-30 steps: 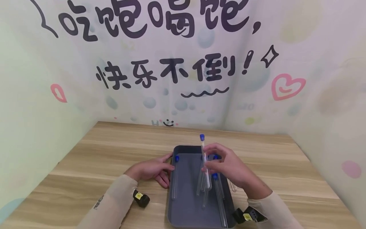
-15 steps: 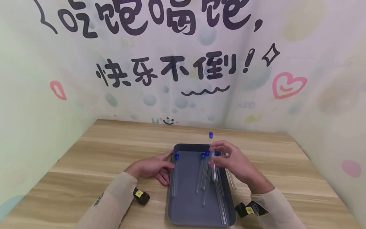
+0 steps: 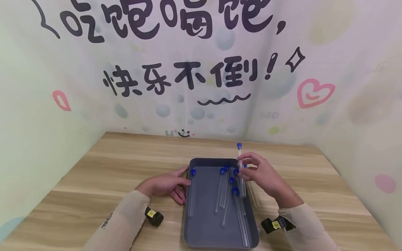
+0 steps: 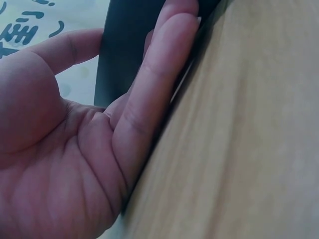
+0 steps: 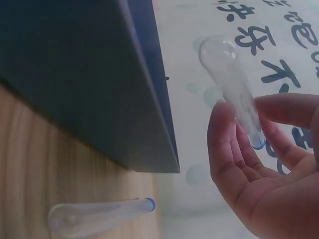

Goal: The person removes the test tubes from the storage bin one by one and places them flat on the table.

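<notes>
My right hand pinches a clear glass test tube with a blue cap between thumb and fingers. The tube is nearly upright, cap up, and overlaps the right rim of the dark grey tray. In the right wrist view its rounded bottom stands clear of the fingers. My left hand rests against the tray's left outer wall, thumb at the rim; in the left wrist view its fingers lie along the wall. Several capped test tubes lie in the tray's right half, and a single test tube along its left wall.
Another test tube lies on the wooden table, just right of the tray. A light wall hanging with dark lettering stands behind the table.
My right hand has moved to the right with the test tube, from over the tray's inside to its right rim. My left hand stays at the tray's left side.
</notes>
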`<state>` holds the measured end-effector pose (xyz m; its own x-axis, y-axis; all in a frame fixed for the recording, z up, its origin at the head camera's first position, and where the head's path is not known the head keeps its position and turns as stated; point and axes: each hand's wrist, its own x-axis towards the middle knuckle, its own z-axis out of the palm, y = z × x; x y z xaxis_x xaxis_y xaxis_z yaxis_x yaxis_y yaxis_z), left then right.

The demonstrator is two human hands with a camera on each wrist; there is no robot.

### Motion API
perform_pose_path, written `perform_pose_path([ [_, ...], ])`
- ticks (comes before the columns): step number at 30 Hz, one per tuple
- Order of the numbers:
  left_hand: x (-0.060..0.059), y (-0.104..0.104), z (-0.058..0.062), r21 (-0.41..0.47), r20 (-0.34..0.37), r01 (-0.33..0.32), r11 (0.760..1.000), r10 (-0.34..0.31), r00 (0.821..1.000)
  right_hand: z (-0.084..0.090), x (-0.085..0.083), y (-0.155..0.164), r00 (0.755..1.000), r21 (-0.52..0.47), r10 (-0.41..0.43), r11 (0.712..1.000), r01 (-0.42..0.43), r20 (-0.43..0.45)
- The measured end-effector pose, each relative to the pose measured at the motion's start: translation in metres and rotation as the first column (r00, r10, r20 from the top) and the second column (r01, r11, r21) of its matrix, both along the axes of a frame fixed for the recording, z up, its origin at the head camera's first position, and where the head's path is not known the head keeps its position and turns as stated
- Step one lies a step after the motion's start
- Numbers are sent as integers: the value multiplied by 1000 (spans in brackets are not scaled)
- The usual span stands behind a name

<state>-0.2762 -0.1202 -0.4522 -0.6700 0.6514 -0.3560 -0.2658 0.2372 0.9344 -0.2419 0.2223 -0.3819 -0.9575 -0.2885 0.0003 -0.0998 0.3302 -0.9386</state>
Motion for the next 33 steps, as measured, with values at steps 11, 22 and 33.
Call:
perform_pose_path([
  [11, 1, -1, 2, 4, -4, 17, 1000, -17, 1000, -10, -11, 11, 997, 17, -72, 997, 72, 5],
  [22, 0, -1, 1, -6, -2, 12, 1000, -12, 1000, -16, -17, 19, 994, 1, -100, 995, 100, 31],
  [33, -1, -1, 0, 3, 4, 13, 1000, -13, 1000, -23, -22, 25, 992, 63, -115, 992, 112, 46],
])
